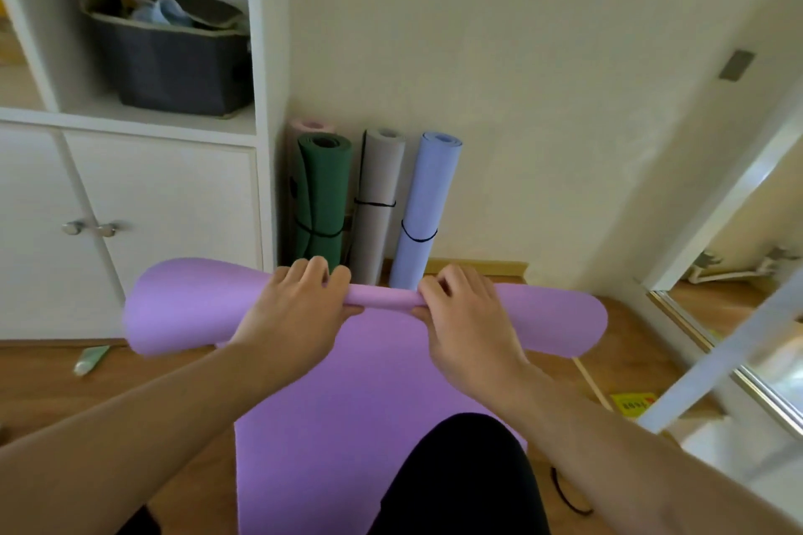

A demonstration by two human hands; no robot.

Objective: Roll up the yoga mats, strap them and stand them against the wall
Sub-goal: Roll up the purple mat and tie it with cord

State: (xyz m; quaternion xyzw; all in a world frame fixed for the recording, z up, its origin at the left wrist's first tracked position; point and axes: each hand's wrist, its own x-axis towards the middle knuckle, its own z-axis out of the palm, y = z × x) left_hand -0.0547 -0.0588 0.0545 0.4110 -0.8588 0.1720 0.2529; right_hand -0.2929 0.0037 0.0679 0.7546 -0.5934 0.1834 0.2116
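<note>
Both hands, left (295, 308) and right (467, 317), curl their grip round the far end of the purple mat (369, 382) on the floor, pinching its first tight turn near the middle so the roll starts even. Three strapped mats, green (323, 195), grey (378, 200) and blue (428, 208), stand against the wall (521, 100), and a black strap (567, 495) lies ready by the right forearm.

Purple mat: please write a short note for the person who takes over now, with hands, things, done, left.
Left hand and right hand: both curl over the first tight roll at the far end of the purple mat; the rest lies flat on the floor.
Done: green mat, grey mat and blue mat stand strapped at the wall; a pink mat stands behind them.
Left: finish rolling, strap it (a black strap lies near the right arm), stand it up.
</note>
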